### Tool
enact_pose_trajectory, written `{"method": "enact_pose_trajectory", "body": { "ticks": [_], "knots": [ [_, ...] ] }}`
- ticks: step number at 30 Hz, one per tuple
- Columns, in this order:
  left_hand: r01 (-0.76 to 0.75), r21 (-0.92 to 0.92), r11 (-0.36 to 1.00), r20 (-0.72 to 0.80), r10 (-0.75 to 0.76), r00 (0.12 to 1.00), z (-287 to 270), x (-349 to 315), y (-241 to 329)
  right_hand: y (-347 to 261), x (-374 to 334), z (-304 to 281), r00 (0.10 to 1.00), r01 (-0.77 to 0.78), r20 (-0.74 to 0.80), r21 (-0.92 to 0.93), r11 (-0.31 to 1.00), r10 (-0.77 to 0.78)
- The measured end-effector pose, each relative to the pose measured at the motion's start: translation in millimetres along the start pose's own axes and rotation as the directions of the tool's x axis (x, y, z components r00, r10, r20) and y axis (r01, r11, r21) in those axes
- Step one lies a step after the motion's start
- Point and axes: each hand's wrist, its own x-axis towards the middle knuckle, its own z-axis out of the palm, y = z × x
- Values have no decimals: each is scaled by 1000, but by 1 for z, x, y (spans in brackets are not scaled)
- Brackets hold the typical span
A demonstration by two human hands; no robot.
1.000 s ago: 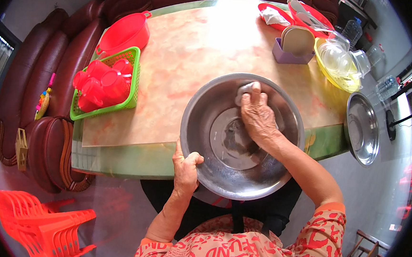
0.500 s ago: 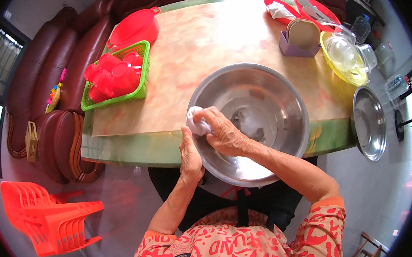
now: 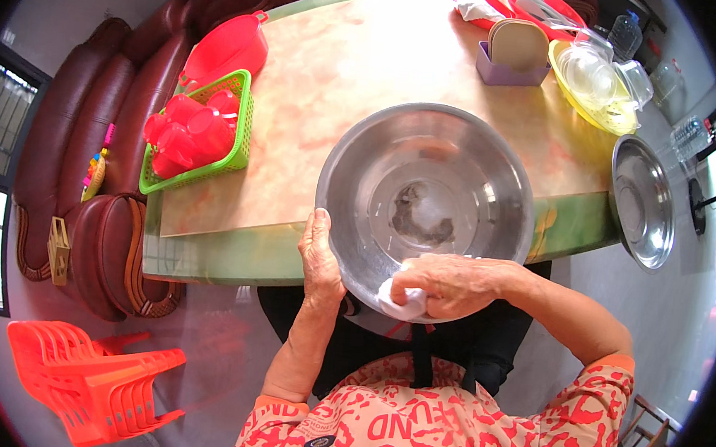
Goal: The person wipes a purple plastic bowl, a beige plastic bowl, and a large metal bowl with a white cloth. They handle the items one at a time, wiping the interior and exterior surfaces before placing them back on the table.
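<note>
A large stainless steel basin (image 3: 477, 182) rests at the table's front edge, tilted toward me, its near rim over my lap. My left hand (image 3: 321, 258) grips the rim on the left side, thumb up along the outside and the other fingers hidden beneath. Inside the near wall, my right hand (image 3: 445, 284) presses a bunched white cloth (image 3: 402, 300) against the metal close to the rim. A dark, wet-looking patch shows on the basin's bottom.
On the table (image 3: 298, 128), a green basket (image 3: 243, 145) of red cups and a red tub (image 3: 229, 52) stand left. Far right are a purple holder (image 3: 510, 72), a yellow basket (image 3: 578, 98) and red trays (image 3: 547, 11). A second metal basin (image 3: 642, 202) sits beyond the right edge; stacked red chairs (image 3: 90, 379) stand lower left.
My right hand has wiped the cloth from the basin's left rim round to its near side. My left hand has stayed at the left rim.
</note>
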Motion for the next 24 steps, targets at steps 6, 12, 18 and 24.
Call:
{"method": "enact_pose_trajectory", "body": {
  "ticks": [6, 12, 18, 24],
  "knots": [
    [6, 69, 998, -23, -4, 1000, -5, 2, -1, 3, 24, 14, 946, -233, -219, 51, 971, 239],
    [-1, 4, 1000, 24, 1, 1000, -5, 0, -1, 28, 79, -2, 705, -366, -703, -249, 897, 93],
    [-24, 75, 997, -9, 25, 1000, -8, 4, -6, 33, 81, 11, 759, -204, -638, -44, 978, 130],
    [-54, 159, 986, -11, 56, 998, -5, 3, -3, 6, 30, 24, 930, -172, -327, 20, 985, 169]
  ]
}}
